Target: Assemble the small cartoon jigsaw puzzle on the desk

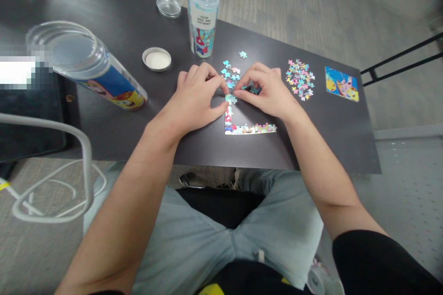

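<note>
An L-shaped strip of joined jigsaw puzzle pieces lies flat on the dark table. At its upper end is a light-blue puzzle piece. My left hand is curled against the strip's left side, with thumb and forefinger tips touching the area around that piece. From the right, my right hand pinches at the piece's upper edge, fingertips close to those of the left. Loose blue puzzle pieces lie just beyond the fingertips, some partly hidden under the right hand.
A pile of mixed puzzle pieces and a picture card lie to the right. Two clear canisters, one tall and one blue-labelled, stand at the back and left. Two lids and a white cable are nearby.
</note>
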